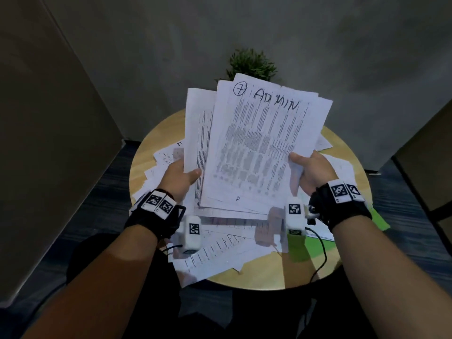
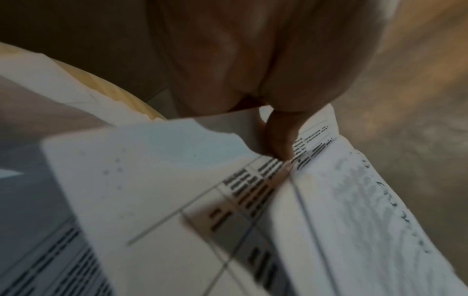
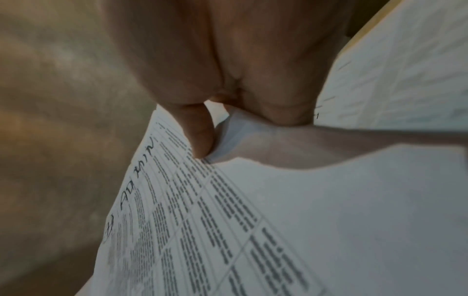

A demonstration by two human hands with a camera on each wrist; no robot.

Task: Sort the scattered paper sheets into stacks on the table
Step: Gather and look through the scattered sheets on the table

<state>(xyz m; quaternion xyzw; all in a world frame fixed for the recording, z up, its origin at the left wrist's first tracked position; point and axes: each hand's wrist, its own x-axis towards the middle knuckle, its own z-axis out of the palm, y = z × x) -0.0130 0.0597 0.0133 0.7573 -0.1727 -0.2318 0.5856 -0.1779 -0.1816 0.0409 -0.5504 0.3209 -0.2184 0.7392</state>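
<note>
I hold a fanned bundle of printed sheets (image 1: 254,143) up above the round wooden table (image 1: 352,182); its top sheet is hand-marked "7 ADMIN". My left hand (image 1: 182,174) grips the bundle's left lower edge, thumb on the front; the left wrist view shows that thumb (image 2: 278,136) pressed on the sheets (image 2: 228,200). My right hand (image 1: 310,170) pinches the right edge, and its thumb (image 3: 200,138) lies on the ADMIN sheet (image 3: 202,220). More loose sheets (image 1: 220,245) lie scattered across the table under the bundle.
A small green plant (image 1: 252,64) stands at the table's far edge, behind the raised sheets. A green sheet (image 1: 315,248) peeks out at the near right of the table. Walls close in on the left and right; dark floor surrounds the table.
</note>
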